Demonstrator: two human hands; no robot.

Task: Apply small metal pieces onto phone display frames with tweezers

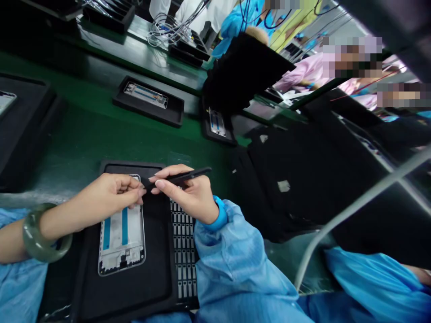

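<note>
In my right hand point(188, 193) is a slim black pair of tweezers point(198, 172), held between thumb and fingers with the tip pointing left. My left hand point(119, 193) is pinched closed right at that tip; whatever its fingertips hold is too small to make out. Below both hands a phone frame point(116, 229) with blue strips lies in a black foam tray point(156, 269). The left hand covers the upper part of the frame. Beside the tray, under my right forearm, is a sheet of small metallic parts point(184, 251) in rows.
Two more black trays, one farther back point(175, 114) and one to its right point(227, 138), hold similar phone frames. A large dark tray point(27, 121) stands at left. Black stacks point(286, 170) and a pale curved tube point(323, 233) occupy the right. Co-workers sit around the green bench.
</note>
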